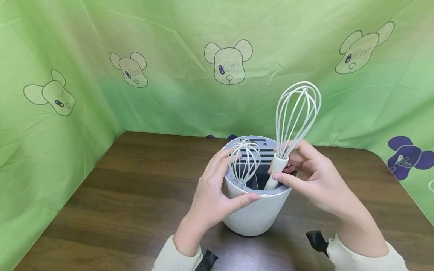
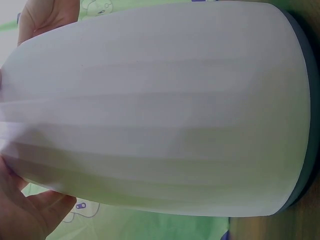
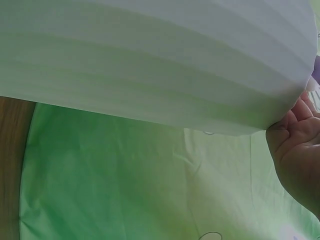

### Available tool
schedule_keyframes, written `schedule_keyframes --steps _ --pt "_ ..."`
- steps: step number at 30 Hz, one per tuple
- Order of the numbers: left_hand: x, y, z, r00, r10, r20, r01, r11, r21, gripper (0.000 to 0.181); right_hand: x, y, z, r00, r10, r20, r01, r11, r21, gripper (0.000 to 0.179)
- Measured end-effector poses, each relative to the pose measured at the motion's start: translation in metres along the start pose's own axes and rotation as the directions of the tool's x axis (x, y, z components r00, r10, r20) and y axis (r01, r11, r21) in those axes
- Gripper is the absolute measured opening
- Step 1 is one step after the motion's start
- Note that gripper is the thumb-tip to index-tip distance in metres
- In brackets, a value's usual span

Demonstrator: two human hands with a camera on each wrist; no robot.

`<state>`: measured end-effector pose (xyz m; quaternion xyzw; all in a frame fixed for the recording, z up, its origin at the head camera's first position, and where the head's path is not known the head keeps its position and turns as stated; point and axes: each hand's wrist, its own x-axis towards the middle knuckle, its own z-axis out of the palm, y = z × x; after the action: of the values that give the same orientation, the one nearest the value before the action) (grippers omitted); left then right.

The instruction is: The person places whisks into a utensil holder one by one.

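A white utensil holder with a grey slotted top stands upright on the table. My left hand holds it at the rim, thumb along the front edge and fingers round the left side. A small whisk stands in its front opening, beside those fingers. With my right hand I grip a larger white whisk by its handle, wires up and leaning right. The handle's lower end is inside the opening. In the right wrist view, the holder's wall hides most of the whisk.
Dark wooden tabletop surrounds the holder. A green cloth with printed bear heads hangs behind and at the sides. Dark parallel slots lie in the back of the holder's top.
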<state>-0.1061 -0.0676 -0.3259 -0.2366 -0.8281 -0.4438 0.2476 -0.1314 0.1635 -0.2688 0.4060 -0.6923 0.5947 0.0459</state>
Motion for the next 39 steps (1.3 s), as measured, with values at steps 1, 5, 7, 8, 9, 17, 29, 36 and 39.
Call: schedule_keyframes --steps 1,5,7,8,9,17,29,36,39 --pt "0.0 0.0 0.0 1.0 0.001 0.001 -0.001 1.0 -0.001 0.084 -0.0003 -0.0009 -0.0002 1.0 0.026 0.003 -0.025 0.999 -0.026 0.046" --pt "0.0002 -0.0003 0.0003 1.0 0.009 0.001 -0.009 1.0 -0.002 0.084 -0.0014 -0.0038 -0.0009 0.996 0.084 0.01 -0.082 0.989 -0.123 0.047" --pt "0.0006 -0.0003 0.0003 1.0 0.011 0.002 -0.011 1.0 -0.002 0.083 -0.0013 -0.0032 -0.0008 0.998 0.065 0.012 -0.063 0.99 -0.13 0.047" --pt "0.0007 -0.0003 0.0003 1.0 0.011 0.003 -0.011 1.0 -0.002 0.083 -0.0013 -0.0027 -0.001 0.999 0.052 0.013 -0.05 0.988 -0.145 0.047" --pt "0.0009 -0.0004 0.0003 1.0 0.012 0.003 -0.012 1.0 -0.002 0.083 -0.0014 -0.0018 -0.001 0.999 0.04 0.012 -0.038 0.99 -0.139 0.047" --pt "0.0001 -0.0001 0.0003 1.0 0.007 0.007 -0.007 1.0 -0.005 0.083 -0.0039 -0.004 -0.0014 0.995 0.1 -0.024 -0.102 0.933 -0.345 0.057" --pt "0.0011 0.0003 -0.0001 1.0 0.007 0.009 -0.007 1.0 -0.004 0.084 -0.0004 -0.0102 -0.0028 0.995 0.077 0.066 -0.05 0.939 -0.339 0.051" --pt "-0.0011 -0.0004 -0.0008 1.0 -0.006 0.006 0.006 1.0 -0.002 0.083 -0.001 -0.0105 -0.0022 0.992 0.104 0.069 -0.074 0.935 -0.348 0.052" --pt "-0.0003 -0.0007 -0.0005 1.0 0.003 0.004 -0.003 1.0 -0.006 0.084 -0.0007 -0.0105 -0.0023 0.993 0.095 0.072 -0.064 0.934 -0.351 0.054"
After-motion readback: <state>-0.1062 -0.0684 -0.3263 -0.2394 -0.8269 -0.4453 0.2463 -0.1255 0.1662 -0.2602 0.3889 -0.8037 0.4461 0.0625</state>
